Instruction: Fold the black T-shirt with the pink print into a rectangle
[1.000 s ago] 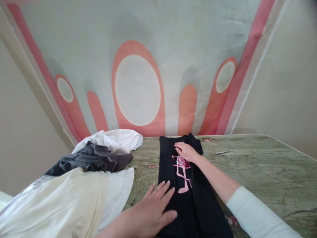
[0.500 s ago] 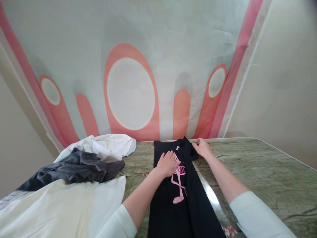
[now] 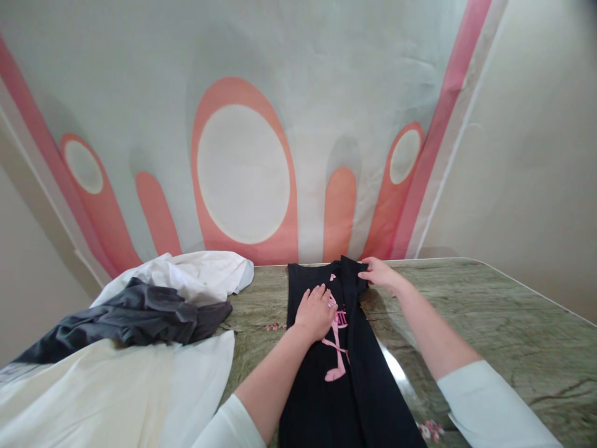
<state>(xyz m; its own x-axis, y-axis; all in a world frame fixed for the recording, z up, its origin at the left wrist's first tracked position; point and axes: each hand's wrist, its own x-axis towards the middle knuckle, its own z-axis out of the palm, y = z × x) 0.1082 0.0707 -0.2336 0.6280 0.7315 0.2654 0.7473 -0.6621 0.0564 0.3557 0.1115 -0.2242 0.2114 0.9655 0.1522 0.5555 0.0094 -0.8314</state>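
A black T-shirt (image 3: pixel 317 398) with a pink cartoon figure printed on its front lies lengthwise on the table, its neck end at the far edge. The right side is folded inward over the front. Flat on the chest, partly covering the print, rests my left hand (image 3: pixel 317 312), fingers stretched out and holding nothing. At the shirt's upper right corner, my right hand (image 3: pixel 377 272) pinches the folded sleeve between thumb and fingers. The shirt's near end runs out of view at the bottom.
On the left of the wood-patterned table (image 3: pixel 466 311) lie a crumpled white garment (image 3: pixel 205 274), a dark grey garment (image 3: pixel 153 314) and a cream and white cloth (image 3: pixel 140 386). Behind the far edge stands a wall (image 3: pixel 373 74) with pink and orange shapes.
My right hand has closed on the sleeve and shifted it slightly inward to the left. My left hand stays on the chest. The view has turned slightly.
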